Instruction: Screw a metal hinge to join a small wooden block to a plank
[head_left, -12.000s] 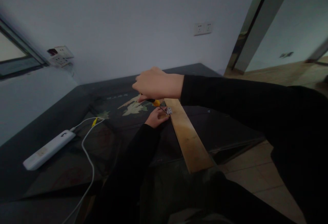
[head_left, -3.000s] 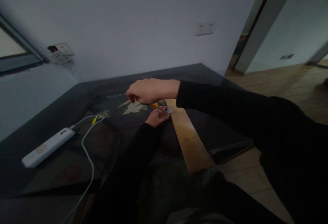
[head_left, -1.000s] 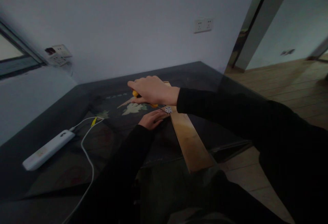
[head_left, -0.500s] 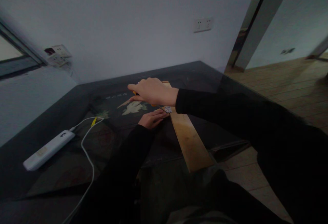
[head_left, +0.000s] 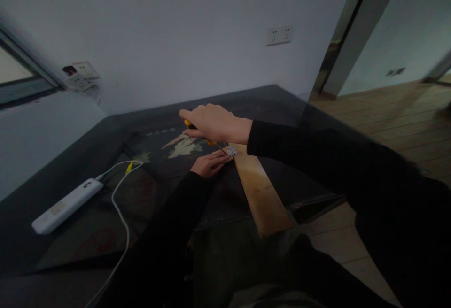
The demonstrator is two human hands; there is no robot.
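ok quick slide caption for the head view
Right hand drives a yellow-handled screwdriver at a small hinge on a wooden board.

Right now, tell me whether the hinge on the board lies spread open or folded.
Spread open: the hinge lies flat on the wooden board.

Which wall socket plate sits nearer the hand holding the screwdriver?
The double socket plate on the back wall, above the right hand; the window-side sockets sit farther left.

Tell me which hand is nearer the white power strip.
Left. The left hand lies flat on the table right of the power strip; the right hand, gripping the screwdriver, is above and farther back.
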